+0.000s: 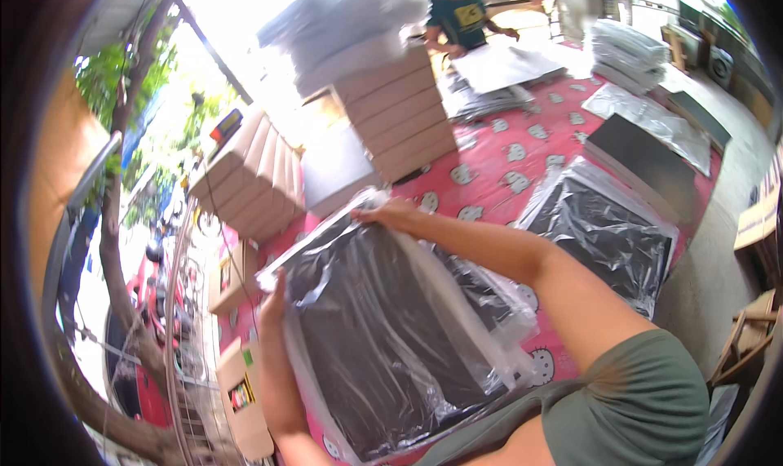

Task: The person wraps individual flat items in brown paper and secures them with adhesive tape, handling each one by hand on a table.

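A flat black panel in a clear plastic bag (375, 327) lies in front of me, tilted across the table. At its far edge my right hand (390, 217) is closed on the gathered plastic. My left hand (275, 304) grips the bag's left side, its thumb raised along the edge and its other fingers mostly hidden. Under the panel's right side, part of another bagged black piece (481, 290) shows. Farther right rests one more black panel in clear plastic (608, 229).
The table has a pink patterned cover (530, 131). Beyond my hands stand stacked brown boxes (400, 115) and another brown stack (249, 172). Dark boards (640, 160) lie at right. A person (465, 17) stands at the far side beside white sheets (510, 62). Open cartons (242, 397) sit left.
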The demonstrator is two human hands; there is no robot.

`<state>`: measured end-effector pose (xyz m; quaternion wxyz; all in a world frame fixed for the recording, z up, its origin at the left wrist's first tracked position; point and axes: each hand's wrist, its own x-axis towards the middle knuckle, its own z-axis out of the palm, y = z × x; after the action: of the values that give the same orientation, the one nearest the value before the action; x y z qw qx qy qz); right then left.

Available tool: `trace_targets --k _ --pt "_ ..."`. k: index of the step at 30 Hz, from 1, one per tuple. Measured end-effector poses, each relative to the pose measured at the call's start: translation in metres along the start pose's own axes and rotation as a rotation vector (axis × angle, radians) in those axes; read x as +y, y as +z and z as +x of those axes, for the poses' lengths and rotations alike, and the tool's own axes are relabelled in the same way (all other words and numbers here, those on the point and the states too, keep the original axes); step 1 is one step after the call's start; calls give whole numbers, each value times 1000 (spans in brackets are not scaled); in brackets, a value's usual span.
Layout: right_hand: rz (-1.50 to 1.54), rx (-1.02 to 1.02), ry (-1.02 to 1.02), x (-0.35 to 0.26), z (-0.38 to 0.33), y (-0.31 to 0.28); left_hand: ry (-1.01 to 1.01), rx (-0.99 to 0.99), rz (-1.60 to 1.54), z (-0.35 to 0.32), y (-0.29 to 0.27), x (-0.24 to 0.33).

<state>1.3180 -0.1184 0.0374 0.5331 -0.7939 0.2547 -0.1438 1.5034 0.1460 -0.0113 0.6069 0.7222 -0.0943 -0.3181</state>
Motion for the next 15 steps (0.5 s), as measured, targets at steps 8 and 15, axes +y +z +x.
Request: trace_targets --k 8,15 --pt "433 17 -470 -82 -138 -77 320 273 41 -68 32 4" --pt "807 -291 -631 -76 -328 -146 513 318 49 -219 69 -24"
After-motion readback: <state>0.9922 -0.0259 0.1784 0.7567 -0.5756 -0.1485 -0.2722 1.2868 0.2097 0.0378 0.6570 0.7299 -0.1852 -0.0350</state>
